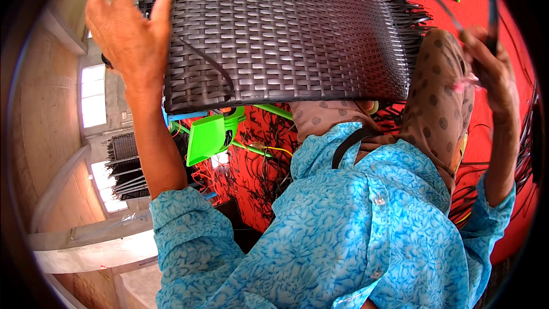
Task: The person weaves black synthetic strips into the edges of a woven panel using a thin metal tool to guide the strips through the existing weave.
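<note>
A dark brown panel of woven plastic strips (274,40) spans the upper middle, over my lap. My left hand (134,31) is raised at its left edge, fingers spread and thumb by the weave, holding nothing that I can see. A loose dark strip (209,60) curls over the panel near that wrist. To the right, beyond my knee, my right hand (489,71) is closed around a slim dark tool (492,17), blurred, whose kind I cannot make out. A thin greyish strand (440,0) runs up and left from those fingers.
Loose strip ends (406,17) fringe the panel's right side. Below it sits a bright green plastic piece (205,139) beside green bars. Black scraps litter the red floor (251,189), and long dark strips (523,137) lie at the right. Another woven piece (123,146) stands at left.
</note>
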Available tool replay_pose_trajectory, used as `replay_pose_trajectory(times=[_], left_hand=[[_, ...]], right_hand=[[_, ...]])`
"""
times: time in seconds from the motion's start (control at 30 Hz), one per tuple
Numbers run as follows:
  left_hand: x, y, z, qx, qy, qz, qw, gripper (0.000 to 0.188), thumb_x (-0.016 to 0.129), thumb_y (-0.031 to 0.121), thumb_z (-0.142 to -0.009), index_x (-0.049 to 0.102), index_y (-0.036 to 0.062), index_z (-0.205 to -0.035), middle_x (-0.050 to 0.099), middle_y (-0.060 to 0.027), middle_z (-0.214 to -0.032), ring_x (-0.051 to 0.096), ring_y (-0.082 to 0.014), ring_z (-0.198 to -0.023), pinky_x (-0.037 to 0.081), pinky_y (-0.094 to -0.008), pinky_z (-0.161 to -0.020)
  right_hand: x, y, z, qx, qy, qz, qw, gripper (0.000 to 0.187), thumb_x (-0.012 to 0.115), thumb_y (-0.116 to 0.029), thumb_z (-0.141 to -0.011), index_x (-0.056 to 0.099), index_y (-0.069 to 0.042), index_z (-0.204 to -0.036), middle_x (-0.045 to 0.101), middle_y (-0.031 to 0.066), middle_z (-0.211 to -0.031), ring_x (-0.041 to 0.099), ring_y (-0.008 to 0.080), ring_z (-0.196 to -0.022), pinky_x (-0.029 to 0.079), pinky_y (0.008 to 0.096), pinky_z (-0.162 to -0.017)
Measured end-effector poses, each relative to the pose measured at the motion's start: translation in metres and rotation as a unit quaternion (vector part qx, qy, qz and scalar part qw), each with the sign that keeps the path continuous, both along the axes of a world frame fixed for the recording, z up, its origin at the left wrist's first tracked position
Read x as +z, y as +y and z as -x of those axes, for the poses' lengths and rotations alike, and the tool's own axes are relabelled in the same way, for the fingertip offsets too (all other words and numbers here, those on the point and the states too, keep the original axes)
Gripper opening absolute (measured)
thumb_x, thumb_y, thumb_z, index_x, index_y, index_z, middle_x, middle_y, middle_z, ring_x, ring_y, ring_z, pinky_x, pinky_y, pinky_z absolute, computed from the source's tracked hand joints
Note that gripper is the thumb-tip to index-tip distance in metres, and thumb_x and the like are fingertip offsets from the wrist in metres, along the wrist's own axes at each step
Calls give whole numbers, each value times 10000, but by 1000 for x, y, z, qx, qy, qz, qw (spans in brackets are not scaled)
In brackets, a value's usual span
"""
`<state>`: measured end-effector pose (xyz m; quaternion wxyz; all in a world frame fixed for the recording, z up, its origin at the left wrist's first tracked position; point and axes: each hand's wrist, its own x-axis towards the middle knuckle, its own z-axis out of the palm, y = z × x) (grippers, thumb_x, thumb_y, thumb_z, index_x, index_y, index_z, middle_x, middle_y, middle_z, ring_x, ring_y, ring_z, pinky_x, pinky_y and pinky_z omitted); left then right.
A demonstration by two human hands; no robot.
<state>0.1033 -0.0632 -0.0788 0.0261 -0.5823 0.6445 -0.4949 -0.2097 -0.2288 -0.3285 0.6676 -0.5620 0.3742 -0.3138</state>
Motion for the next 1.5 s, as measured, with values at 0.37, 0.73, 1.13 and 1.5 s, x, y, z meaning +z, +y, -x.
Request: replay_pose_trajectory(times=[0.37,0.73,1.13,1.5], left_hand=[[-71,-24,60,-210,165,-378,886,312,668,135,-730,618,56,-1028,629,-65,-977,599,-205,-839,401,-437,-921],[-19,-14,34,-80,91,-193,974,147,555,67,-870,628,42,-995,631,-79,-959,598,-207,-863,441,-278,-819],[-70,-22,64,-74,568,-378,727,264,553,130,-874,560,1,-1104,619,-85,-1050,576,-162,-929,422,-292,-876],[40,8,-7,-180,555,183,791,181,600,94,-877,579,-47,-989,629,-185,-1029,545,-148,-715,436,-221,-605]], right_hand=[[80,50,-78,248,-166,-13,954,213,716,-201,-792,663,-27,-902,625,17,-749,570,81,-705,451,216,-682],[38,29,-59,172,-82,143,971,269,686,-287,-821,657,-50,-944,587,-13,-746,536,70,-667,433,215,-651],[98,47,-69,231,-203,82,948,194,676,-173,-841,677,-7,-941,647,-10,-782,533,30,-742,424,211,-647],[0,85,-77,259,-144,-40,954,317,540,-336,-922,622,-58,-1052,606,-10,-733,547,60,-705,466,266,-651]])
